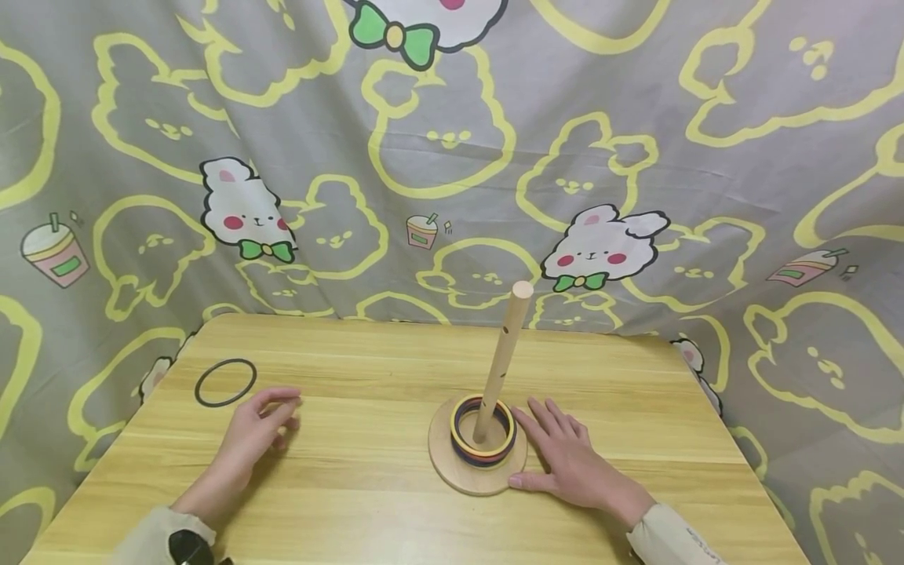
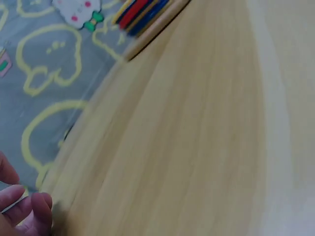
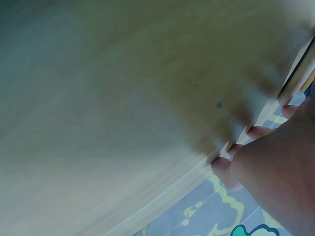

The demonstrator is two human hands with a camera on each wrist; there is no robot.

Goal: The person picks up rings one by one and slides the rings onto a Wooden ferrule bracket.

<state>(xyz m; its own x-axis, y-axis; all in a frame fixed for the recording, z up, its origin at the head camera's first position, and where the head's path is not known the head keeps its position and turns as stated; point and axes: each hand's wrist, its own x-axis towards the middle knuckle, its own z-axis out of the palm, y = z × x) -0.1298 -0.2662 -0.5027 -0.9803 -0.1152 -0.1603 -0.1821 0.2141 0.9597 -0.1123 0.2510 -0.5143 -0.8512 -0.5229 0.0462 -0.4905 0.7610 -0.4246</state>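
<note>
My left hand [image 1: 250, 435] is held over the left part of the table, fingers loosely bent and nothing between them. Just beyond it lies a thin black ring [image 1: 197, 388]. My right hand [image 1: 572, 463] rests with spread fingers beside a round wooden base [image 1: 445, 463], the thumb tip at its edge. From that base rises a plain wooden peg [image 1: 508, 345] with dark marks along its side. Several coloured rings [image 1: 466, 459] are stacked round the foot of the peg, a yellow one on top; red and blue edges [image 2: 142, 14] show in the left wrist view.
The wooden table [image 1: 353, 486] has a light, striped grain. Behind it and along both sides hangs a grey curtain [image 1: 325, 157] printed with yellow outlines, white animals and drink cups. The peg stands near the table's back half.
</note>
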